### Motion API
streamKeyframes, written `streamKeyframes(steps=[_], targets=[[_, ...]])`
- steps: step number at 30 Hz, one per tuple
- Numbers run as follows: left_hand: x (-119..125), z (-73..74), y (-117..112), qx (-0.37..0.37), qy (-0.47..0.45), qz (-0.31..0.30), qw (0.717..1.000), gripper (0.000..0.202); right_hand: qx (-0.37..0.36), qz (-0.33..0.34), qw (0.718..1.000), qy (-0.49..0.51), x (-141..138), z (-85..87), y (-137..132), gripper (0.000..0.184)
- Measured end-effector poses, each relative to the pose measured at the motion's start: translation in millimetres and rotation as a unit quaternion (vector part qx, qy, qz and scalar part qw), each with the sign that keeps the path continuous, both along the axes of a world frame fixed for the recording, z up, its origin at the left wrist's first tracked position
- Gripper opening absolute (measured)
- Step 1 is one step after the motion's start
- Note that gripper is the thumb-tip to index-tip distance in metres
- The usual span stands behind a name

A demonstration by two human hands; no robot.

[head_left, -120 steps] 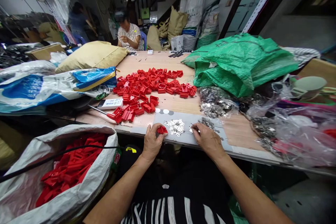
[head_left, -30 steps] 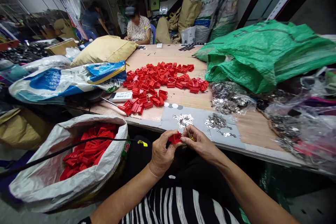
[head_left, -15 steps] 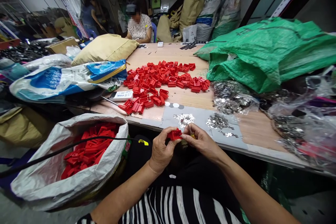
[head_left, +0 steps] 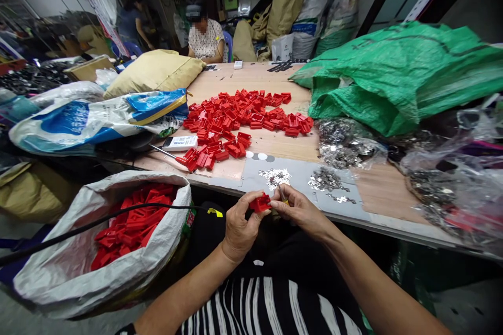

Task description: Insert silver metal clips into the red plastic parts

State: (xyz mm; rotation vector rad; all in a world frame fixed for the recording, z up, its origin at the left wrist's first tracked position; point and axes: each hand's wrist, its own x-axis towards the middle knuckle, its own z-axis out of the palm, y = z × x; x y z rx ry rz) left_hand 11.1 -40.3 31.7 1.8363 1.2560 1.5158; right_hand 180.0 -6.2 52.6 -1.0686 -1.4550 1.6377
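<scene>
So there's one red plastic part up in the air just off the near edge of the table, and the left hand has it, fingers pinched round it with basically no gap. The right hand is right up against it, fingers closed on one small tool with a bit of yellow on it; can't tell if the tip touches the red part. Just beyond the hands is one grey sheet with two main heaps of little metal pieces: one bright heap and one darker heap, plus a few shiny strays near the darker one. Behind that is one big red pile, way too jumbled to count. At its left end there's one long metal-shafted tool and one white box-like thing. One open white sack, loaded with more red parts, sits below the table on the left, one green bag is on the right, and one co-worker sits at the far end.
</scene>
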Motion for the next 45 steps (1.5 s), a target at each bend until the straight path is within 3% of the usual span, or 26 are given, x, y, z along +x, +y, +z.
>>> streamKeyframes(steps=[11, 16, 22, 30, 45], targets=[[0.0, -6.0, -0.5, 0.007, 0.030, -0.008, 0.999, 0.033, 0.007, -0.007, 1.000, 0.002, 0.5, -6.9, -0.6, 0.040], [-5.4, -6.9, 10.7, -0.046, 0.024, -0.018, 0.999, 0.030, 0.119, -0.031, 0.986, -0.112, 5.3, -14.8, 5.9, 0.029], [-14.8, -12.4, 32.9, -0.105, 0.063, -0.028, 0.992, 0.030, 0.276, -0.048, 0.917, -0.282, 9.6, -22.5, 11.3, 0.026], [-17.1, -14.1, 52.6, -0.129, 0.118, -0.075, 0.982, 0.038, 0.306, -0.037, 0.890, -0.335, 3.8, -27.6, 17.0, 0.018], [-18.3, -10.9, 63.0, -0.139, 0.121, -0.117, 0.976, 0.043, 0.304, -0.003, 0.894, -0.329, 3.8, -25.0, 23.4, 0.018]])
